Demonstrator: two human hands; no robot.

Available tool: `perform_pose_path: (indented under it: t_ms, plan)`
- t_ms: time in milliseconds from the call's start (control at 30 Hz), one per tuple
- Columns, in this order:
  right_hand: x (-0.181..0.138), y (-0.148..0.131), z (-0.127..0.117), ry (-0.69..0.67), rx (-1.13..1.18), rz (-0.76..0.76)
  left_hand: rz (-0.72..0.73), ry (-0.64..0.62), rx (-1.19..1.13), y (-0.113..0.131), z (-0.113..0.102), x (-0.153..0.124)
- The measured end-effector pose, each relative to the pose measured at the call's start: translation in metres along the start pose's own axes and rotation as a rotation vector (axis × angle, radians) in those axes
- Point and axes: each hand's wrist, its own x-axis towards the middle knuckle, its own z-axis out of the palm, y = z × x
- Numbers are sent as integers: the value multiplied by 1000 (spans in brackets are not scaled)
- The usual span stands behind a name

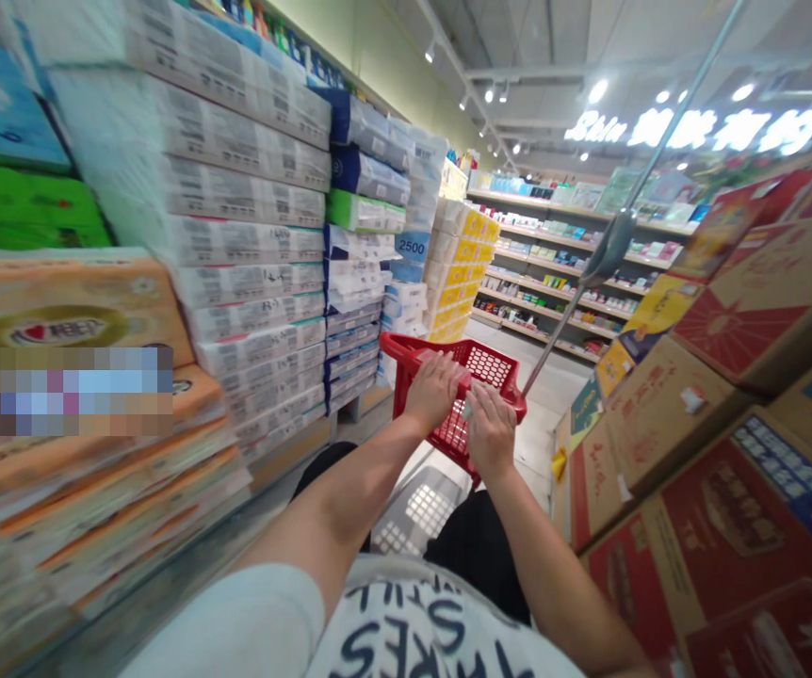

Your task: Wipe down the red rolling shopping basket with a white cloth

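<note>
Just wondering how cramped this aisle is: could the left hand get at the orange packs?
Probably yes: nothing visible blocks the way between the left hand and the orange packs. That hand is on the red cart, though, so it would likely have to come off first.

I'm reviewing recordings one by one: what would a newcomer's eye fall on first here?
Probably the red basket near the centre, with the left hand and right hand at its near edge. Next, perhaps, the glowing sign at upper right and the tall stack of white packs on the left.
</note>
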Motion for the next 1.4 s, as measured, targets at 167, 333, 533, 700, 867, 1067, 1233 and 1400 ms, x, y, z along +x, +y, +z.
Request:
perform_pose_path:
  t_ms: [167,333,533,700,867,1067,1233,1400]
  plan:
    - [21,3,-4,-123,54,135,-7,-10,2,0,0,1]
    - [10,0,-1,-47,24,76,-3,-16,8,0,-1,1]
    - [21,1,-4,-65,18,182,-12,-20,4,2,-4,1]
    - [13,-3,-3,-8,-20,144,-10,-22,-6,2,-4,1]
    - [1,-3,-2,44,-11,-4,-5,-17,-15,1,-3,1]
    - [14,1,-4,-37,15,140,-11,-1,-19,2,-1,0]
    - [4,-3,-4,-22,-16,30,-7,-7,-24,1,0,0]
    - [24,3,-3,-61,-31,228,-4,-4,-27,1,-1,0]
